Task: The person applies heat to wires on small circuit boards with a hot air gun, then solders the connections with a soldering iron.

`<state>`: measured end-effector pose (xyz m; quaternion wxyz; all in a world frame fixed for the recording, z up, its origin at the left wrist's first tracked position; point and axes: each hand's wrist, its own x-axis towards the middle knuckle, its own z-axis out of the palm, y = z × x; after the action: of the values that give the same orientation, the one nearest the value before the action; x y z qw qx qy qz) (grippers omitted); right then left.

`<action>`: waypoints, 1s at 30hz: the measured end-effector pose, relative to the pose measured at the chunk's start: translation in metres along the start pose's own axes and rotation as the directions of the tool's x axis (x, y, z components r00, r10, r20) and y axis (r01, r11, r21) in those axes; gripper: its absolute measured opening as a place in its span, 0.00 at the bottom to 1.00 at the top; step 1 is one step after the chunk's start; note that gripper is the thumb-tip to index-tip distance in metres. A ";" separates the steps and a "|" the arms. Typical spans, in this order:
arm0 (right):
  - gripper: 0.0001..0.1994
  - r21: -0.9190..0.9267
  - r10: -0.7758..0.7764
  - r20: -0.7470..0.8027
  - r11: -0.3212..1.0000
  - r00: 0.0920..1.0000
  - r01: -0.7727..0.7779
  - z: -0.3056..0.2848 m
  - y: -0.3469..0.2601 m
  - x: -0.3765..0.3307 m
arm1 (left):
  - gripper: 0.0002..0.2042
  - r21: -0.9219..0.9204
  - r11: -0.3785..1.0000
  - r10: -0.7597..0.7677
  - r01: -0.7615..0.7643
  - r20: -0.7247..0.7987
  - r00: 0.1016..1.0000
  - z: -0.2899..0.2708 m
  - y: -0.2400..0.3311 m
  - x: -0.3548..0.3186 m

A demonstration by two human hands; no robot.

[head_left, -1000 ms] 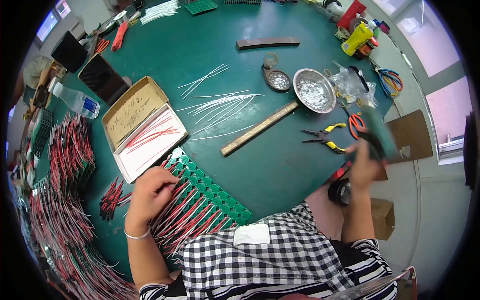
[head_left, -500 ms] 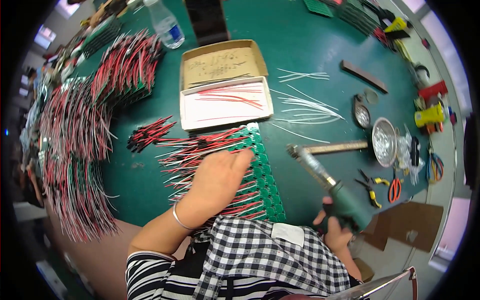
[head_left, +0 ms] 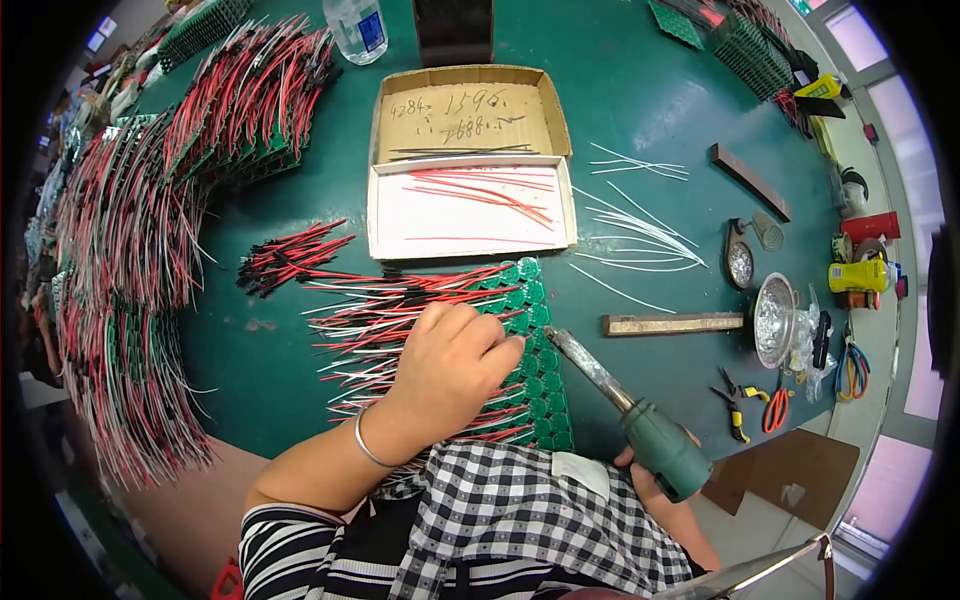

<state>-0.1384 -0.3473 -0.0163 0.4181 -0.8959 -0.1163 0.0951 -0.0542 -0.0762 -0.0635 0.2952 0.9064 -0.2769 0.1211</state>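
Observation:
A panel of round green circuit boards lies in front of me, with red, black and white wires fanning out from it to the left. Over these wires is my left hand, fingers curled and thumb against them at the boards' edge. What it pinches, if anything, is hidden beneath the fingers. My right hand grips a green hot-air gun with a long metal nozzle. The nozzle tip points at the panel's right edge, close to my left fingertips. The gun's body covers most of the right hand.
Beyond the panel stands an open cardboard box with red and black wires. White wires lie to its right. A wooden-handled bar, a metal bowl and pliers are at right. Wired boards are stacked at left.
The hot-air gun has swung left and its nozzle has come near the panel. My left hand has shifted slightly nearer me, with its fingers more curled. The whole view has tilted a little.

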 end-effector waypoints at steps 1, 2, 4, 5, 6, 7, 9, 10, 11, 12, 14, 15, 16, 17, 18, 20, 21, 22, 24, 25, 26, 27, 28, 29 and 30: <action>0.08 -0.002 0.003 0.002 1.000 1.000 -0.003 0.001 -0.001 0.000 | 0.07 -0.003 1.000 -0.001 0.001 0.000 1.000 0.000 0.000 0.000; 0.07 0.085 0.050 -0.015 0.995 0.999 -0.049 0.003 -0.001 -0.001 | 0.07 -0.009 1.000 -0.002 0.002 0.000 1.000 0.000 0.000 0.000; 0.07 0.169 0.100 -0.026 0.981 0.995 -0.094 0.004 0.000 -0.002 | 0.06 -0.016 1.000 -0.004 0.004 -0.002 1.000 0.000 0.001 0.000; 0.06 0.161 0.108 -0.029 0.982 0.994 -0.102 0.005 0.000 -0.004 | 0.06 -0.025 1.000 -0.006 0.006 -0.002 1.000 -0.001 0.001 0.001; 0.06 0.153 0.115 -0.032 0.982 0.993 -0.109 0.005 0.000 -0.004 | 0.06 -0.034 0.999 -0.007 0.007 -0.003 1.000 -0.001 0.001 0.001; 0.06 0.151 0.117 -0.032 0.982 0.993 -0.111 0.004 -0.001 -0.003 | 0.06 -0.036 0.999 -0.008 0.008 -0.003 1.000 -0.001 0.001 0.001; 0.06 0.080 0.051 0.032 0.995 0.998 -0.054 0.000 -0.001 -0.001 | 0.06 -0.030 1.000 -0.003 0.003 0.000 1.000 -0.001 0.000 0.001; 0.06 0.080 0.053 0.032 0.995 0.998 -0.056 0.000 -0.001 -0.003 | 0.06 -0.031 1.000 -0.003 0.003 0.002 1.000 -0.001 0.000 0.001; 0.07 0.067 0.076 0.029 0.995 0.997 -0.078 0.001 0.000 -0.007 | 0.06 -0.039 0.999 -0.003 0.003 0.003 1.000 -0.001 0.001 0.001; 0.07 0.053 0.099 0.025 0.994 0.995 -0.100 0.002 0.001 -0.009 | 0.06 -0.046 0.999 -0.002 0.002 0.004 1.000 -0.001 0.001 0.001; 0.08 0.064 0.112 0.005 0.992 0.994 -0.112 0.004 0.000 -0.010 | 0.06 -0.054 0.999 0.000 0.000 -0.003 1.000 -0.001 0.001 0.001; 0.08 0.077 0.124 -0.013 0.989 0.992 -0.123 0.005 0.000 -0.010 | 0.06 -0.059 0.998 0.001 -0.001 -0.008 1.000 -0.001 0.001 0.001; 0.08 0.076 0.126 -0.013 0.989 0.992 -0.124 0.005 -0.001 -0.011 | 0.06 -0.061 0.998 0.001 -0.001 -0.008 1.000 -0.001 0.001 0.001; 0.09 0.084 0.147 -0.012 0.986 0.989 -0.145 0.005 -0.002 -0.012 | 0.06 -0.066 0.998 -0.001 0.000 -0.006 1.000 -0.002 0.001 0.001; 0.09 0.092 0.167 -0.011 0.982 0.986 -0.166 0.005 -0.002 -0.013 | 0.06 -0.070 0.998 -0.002 0.002 -0.003 1.000 -0.003 0.002 0.001; 0.09 0.083 0.177 -0.014 0.981 0.984 -0.176 0.005 -0.003 -0.014 | 0.06 -0.077 0.997 -0.003 0.002 -0.009 1.000 -0.002 0.001 0.001; 0.09 0.074 0.188 -0.017 0.980 0.982 -0.186 0.005 -0.002 -0.015 | 0.06 -0.084 0.996 -0.003 0.002 -0.015 1.000 -0.002 0.001 0.002; 0.09 0.074 0.188 -0.017 0.980 0.982 -0.186 0.006 -0.002 -0.015 | 0.06 -0.084 0.996 -0.003 0.002 -0.015 1.000 -0.002 0.001 0.002; 0.10 0.070 0.212 0.018 0.975 0.977 -0.212 0.006 0.000 -0.018 | 0.05 -0.097 0.995 -0.007 0.005 -0.020 1.000 -0.002 0.001 0.002; 0.10 0.069 0.211 0.019 0.975 0.977 -0.212 0.005 0.002 -0.019 | 0.05 -0.096 0.995 -0.007 0.005 -0.020 1.000 -0.002 0.001 0.001; 0.10 0.007 0.185 0.013 0.983 0.983 -0.185 0.005 0.003 -0.021 | 0.05 -0.098 0.995 -0.007 0.005 -0.022 1.000 -0.002 0.000 0.001; 0.11 -0.056 0.159 0.008 0.986 0.987 -0.158 0.005 0.003 -0.022 | 0.05 -0.100 0.995 -0.007 0.004 -0.024 1.000 -0.002 0.000 0.001; 0.11 -0.056 0.158 0.009 0.986 0.987 -0.158 0.005 0.003 -0.021 | 0.05 -0.099 0.995 -0.007 0.004 -0.025 1.000 -0.001 0.000 0.001; 0.10 -0.080 0.074 0.015 0.994 0.997 -0.072 0.004 0.003 -0.019 | 0.06 -0.101 0.995 -0.007 0.005 -0.021 1.000 -0.001 0.000 0.002; 0.10 -0.102 -0.012 0.023 0.995 1.000 0.014 0.003 0.003 -0.016 | 0.06 -0.103 0.995 -0.007 0.005 -0.018 1.000 -0.001 0.000 0.002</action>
<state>-0.1536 -0.3516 -0.0193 0.3708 -0.9143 -0.1316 0.0965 -0.0528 -0.0768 -0.0617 0.3445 0.8896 -0.2775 0.1140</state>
